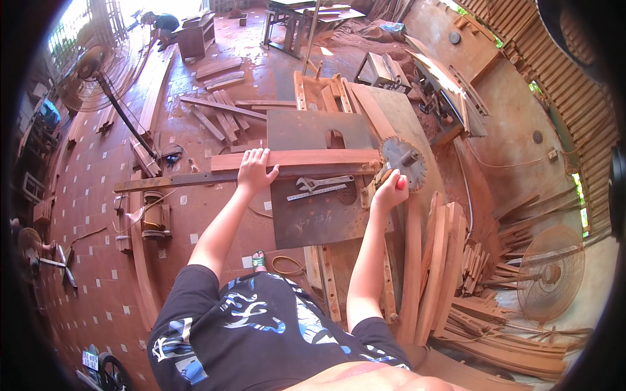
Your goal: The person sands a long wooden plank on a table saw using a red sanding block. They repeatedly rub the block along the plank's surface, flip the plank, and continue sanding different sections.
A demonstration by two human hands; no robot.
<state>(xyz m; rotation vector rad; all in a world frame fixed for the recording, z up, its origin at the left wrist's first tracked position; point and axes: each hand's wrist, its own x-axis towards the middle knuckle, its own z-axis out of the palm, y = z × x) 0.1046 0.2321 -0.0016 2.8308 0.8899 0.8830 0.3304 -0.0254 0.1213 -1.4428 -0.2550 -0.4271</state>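
Observation:
A reddish wooden board [319, 157] lies along a long metal guide bar [189, 180] across the dark steel saw table [297, 229]. My left hand [256, 171] rests on the board with its fingers stretched out and thumb apart. At the board's right end stands a toothed circular saw blade [399, 151]; whether it is turning I cannot tell. Close to the blade, my right hand [388, 193] is closed round a handle with a red end [401, 183]. What the handle joins is mostly hidden by my hand. An adjustable wrench [324, 183] and a pale ruler [317, 191] lie in front of the guide bar.
Curved wooden pieces [438, 267] stand to the right of the table, with more stacked timber [502, 345] beyond. Floor fans stand at the far left [91, 63] and right [551, 274]. Loose boards [222, 120] lie on the tiled floor. Another person [165, 23] is far back.

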